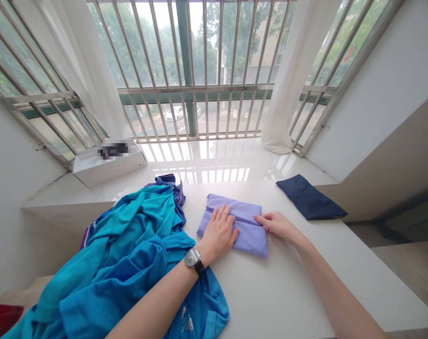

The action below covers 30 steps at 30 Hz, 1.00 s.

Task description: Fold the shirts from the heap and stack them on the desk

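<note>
A lavender garment (247, 241), folded into a flat rectangle with a seam across its middle, lies on the white surface. My left hand (219, 233) rests on its left part, palm down with the fingers stretched out; a watch (193, 258) is on that wrist. At the right edge of the bundle, my right hand (275, 224) pinches the cloth between thumb and fingers. A heap of blue and teal shirts (139, 240) lies to the left, partly under my left forearm.
A folded navy cloth (307, 197) lies at the right on the white surface (281, 292). An open white box (111, 169) with a blurred item stands back left. Behind are white curtains (281, 94) and a barred window (200, 89). Something red (4, 320) shows bottom left.
</note>
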{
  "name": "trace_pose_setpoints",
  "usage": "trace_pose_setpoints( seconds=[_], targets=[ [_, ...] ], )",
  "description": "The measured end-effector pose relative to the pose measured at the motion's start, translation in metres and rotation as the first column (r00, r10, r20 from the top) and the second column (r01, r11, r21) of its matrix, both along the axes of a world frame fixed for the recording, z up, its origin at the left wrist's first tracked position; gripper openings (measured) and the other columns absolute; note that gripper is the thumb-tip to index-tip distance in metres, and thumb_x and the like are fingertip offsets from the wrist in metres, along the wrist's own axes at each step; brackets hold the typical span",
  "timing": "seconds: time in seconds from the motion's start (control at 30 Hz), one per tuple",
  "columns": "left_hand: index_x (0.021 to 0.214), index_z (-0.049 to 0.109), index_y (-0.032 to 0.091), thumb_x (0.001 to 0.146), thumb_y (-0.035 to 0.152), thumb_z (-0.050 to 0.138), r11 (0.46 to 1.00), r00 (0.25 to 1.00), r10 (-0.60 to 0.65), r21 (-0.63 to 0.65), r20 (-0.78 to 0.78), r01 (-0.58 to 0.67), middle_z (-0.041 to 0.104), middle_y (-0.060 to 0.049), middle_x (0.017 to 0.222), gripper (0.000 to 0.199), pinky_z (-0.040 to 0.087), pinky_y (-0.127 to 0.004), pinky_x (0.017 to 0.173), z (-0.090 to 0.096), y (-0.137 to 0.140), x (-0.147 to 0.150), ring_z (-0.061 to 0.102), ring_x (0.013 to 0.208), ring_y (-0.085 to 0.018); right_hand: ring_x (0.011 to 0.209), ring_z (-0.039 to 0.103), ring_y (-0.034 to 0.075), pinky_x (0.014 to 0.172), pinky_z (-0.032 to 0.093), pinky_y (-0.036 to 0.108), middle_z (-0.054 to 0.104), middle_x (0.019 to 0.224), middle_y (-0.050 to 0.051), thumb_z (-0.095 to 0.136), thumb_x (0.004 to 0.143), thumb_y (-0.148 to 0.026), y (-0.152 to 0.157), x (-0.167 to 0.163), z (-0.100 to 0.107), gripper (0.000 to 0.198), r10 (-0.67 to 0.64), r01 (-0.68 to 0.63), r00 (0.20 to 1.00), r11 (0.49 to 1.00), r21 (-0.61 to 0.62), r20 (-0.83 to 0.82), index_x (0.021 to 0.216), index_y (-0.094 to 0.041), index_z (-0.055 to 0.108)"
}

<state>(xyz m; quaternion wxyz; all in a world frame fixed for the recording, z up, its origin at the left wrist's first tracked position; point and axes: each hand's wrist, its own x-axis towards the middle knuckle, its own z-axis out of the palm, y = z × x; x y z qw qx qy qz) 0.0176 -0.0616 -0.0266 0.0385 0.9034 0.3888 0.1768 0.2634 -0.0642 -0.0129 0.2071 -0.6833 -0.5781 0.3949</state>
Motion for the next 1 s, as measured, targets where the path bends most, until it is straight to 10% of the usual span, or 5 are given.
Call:
trace_pose_setpoints(
  seconds=[0.37, 0.57, 0.7, 0.83, 1.0],
  targets=[
    [0.150, 0.031, 0.013, 0.100, 0.043, 0.036, 0.999, 0.997, 0.049, 0.000, -0.058, -0.049, 0.030, -0.015, 0.158, 0.058, 0.017, -0.050, 0.120, -0.008, 0.002, -0.001, 0.018, 0.148, -0.030, 0.050, 0.040, 0.012, 0.052, 0.030, 0.027, 0.047, 0.050, -0.002, 0.059, 0.075, -0.063, -0.002, 0.002, 0.001, 0.049, 0.064, -0.063, 0.990, 0.998, 0.009, -0.129, 0.057, -0.019, 0.051],
    [0.150, 0.033, 0.014, 0.101, 0.045, 0.033, 0.999, 0.997, 0.050, 0.020, -0.066, -0.049, 0.030, -0.016, 0.158, 0.058, 0.017, -0.050, 0.120, -0.011, 0.002, -0.002, 0.020, 0.148, -0.031, 0.047, 0.044, 0.014, 0.049, 0.032, 0.028, 0.051, 0.048, 0.000, 0.060, 0.075, -0.057, -0.004, 0.012, 0.002, 0.045, 0.148, -0.147, 0.989, 0.988, -0.034, 0.019, 0.051, -0.020, 0.049],
    [0.148, 0.036, 0.015, 0.101, 0.045, 0.031, 0.998, 0.995, 0.061, 0.034, -0.083, -0.059, 0.033, -0.016, 0.156, 0.056, 0.018, -0.050, 0.119, -0.014, 0.003, -0.001, 0.024, 0.146, -0.030, 0.053, 0.053, 0.017, 0.053, 0.036, 0.028, 0.057, 0.053, 0.001, 0.060, 0.077, -0.057, -0.007, 0.008, 0.008, 0.043, 0.023, -0.065, 0.968, 0.985, 0.163, 0.249, 0.055, -0.020, 0.055],
    [0.147, 0.037, 0.014, 0.102, 0.045, 0.030, 0.996, 0.992, 0.082, 0.055, -0.094, -0.077, 0.035, -0.017, 0.155, 0.055, 0.018, -0.050, 0.119, -0.016, 0.000, 0.002, 0.026, 0.145, -0.030, 0.079, 0.065, 0.024, 0.072, 0.049, 0.035, 0.070, 0.082, 0.007, 0.052, 0.088, -0.055, -0.010, -0.017, 0.009, 0.037, -0.235, -0.016, 0.906, 0.812, 0.583, 0.352, 0.086, -0.021, 0.065],
    [0.145, 0.039, 0.013, 0.102, 0.046, 0.031, 0.998, 0.992, 0.026, 0.063, -0.123, -0.019, 0.035, -0.017, 0.154, 0.054, 0.019, -0.050, 0.118, -0.012, 0.008, 0.001, 0.026, 0.145, -0.031, 0.121, 0.054, 0.030, 0.103, 0.044, 0.044, 0.061, 0.129, 0.014, 0.056, 0.090, -0.047, -0.009, -0.032, -0.006, 0.038, 0.085, -0.400, 0.869, 0.702, 0.589, 0.488, 0.116, -0.020, 0.064]
  ],
)
